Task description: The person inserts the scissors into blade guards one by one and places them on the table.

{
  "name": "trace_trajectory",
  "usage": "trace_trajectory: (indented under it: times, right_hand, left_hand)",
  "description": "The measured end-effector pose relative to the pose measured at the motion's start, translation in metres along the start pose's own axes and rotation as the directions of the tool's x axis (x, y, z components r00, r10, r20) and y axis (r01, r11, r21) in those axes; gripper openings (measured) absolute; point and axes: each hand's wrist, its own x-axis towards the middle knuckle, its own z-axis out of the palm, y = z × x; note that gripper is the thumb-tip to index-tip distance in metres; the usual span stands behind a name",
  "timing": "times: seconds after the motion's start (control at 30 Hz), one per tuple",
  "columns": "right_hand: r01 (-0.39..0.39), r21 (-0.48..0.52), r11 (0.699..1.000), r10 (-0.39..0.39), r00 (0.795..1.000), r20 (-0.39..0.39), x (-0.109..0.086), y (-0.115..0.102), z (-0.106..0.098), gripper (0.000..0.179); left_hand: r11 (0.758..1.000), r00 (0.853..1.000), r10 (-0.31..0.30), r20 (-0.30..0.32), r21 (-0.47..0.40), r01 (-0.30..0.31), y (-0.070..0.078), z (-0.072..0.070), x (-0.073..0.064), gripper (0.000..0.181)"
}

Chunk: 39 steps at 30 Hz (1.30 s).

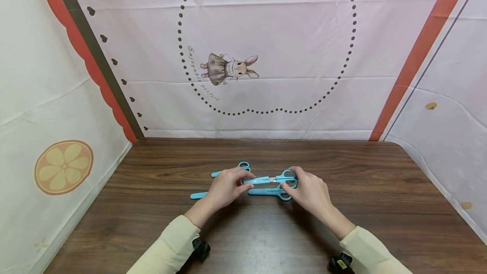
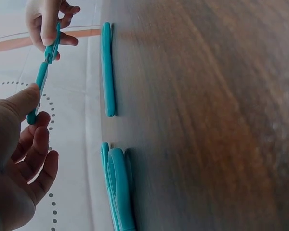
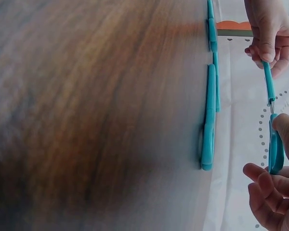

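A pair of light blue scissors (image 1: 284, 178) is held level above the table between both hands. My right hand (image 1: 313, 191) pinches its handle loops between thumb and fingers. The blue blade cover (image 1: 260, 180) is pinched at its far end by my left hand (image 1: 228, 184). A short stretch of bare metal blade (image 3: 272, 107) shows between cover and handles. Below them, another pair of blue scissors (image 1: 264, 191) lies on the table. Behind the left hand, a third blue pair (image 1: 244, 165) is partly hidden.
A blue covered tip (image 1: 198, 195) pokes out left of the left hand; the hand hides its other end. The brown wooden table (image 1: 171, 155) meets a printed cloth (image 1: 289, 54) at the back and sides.
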Motion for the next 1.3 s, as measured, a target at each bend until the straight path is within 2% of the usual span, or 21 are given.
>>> trace_trajectory:
  times: [0.33, 0.67, 0.93, 1.3]
  right_hand:
    - [-0.005, 0.008, 1.000, 0.005, 1.000, 0.005, -0.0010, 0.0007, 0.0002, 0.046]
    - [0.021, -0.012, 1.000, -0.021, 0.999, -0.041, 0.0000, 0.0025, 0.0025, 0.045]
    - [0.028, -0.013, 1.000, -0.029, 0.999, -0.046, 0.0008, 0.0020, 0.0025, 0.045]
    - [0.013, -0.001, 1.000, -0.013, 0.999, -0.043, -0.0007, 0.0014, -0.0004, 0.045]
  left_hand:
    - [0.998, 1.000, -0.007, 0.009, 0.066, 0.006, 0.0007, -0.0012, -0.0013, 0.021]
    - [0.995, 1.000, -0.024, 0.005, 0.096, 0.024, 0.0023, -0.0018, -0.0008, 0.019]
    - [0.995, 0.999, -0.036, -0.007, 0.096, 0.036, 0.0018, -0.0017, -0.0017, 0.016]
    - [0.997, 0.999, -0.019, -0.037, 0.073, 0.021, 0.0035, -0.0009, 0.0005, 0.017]
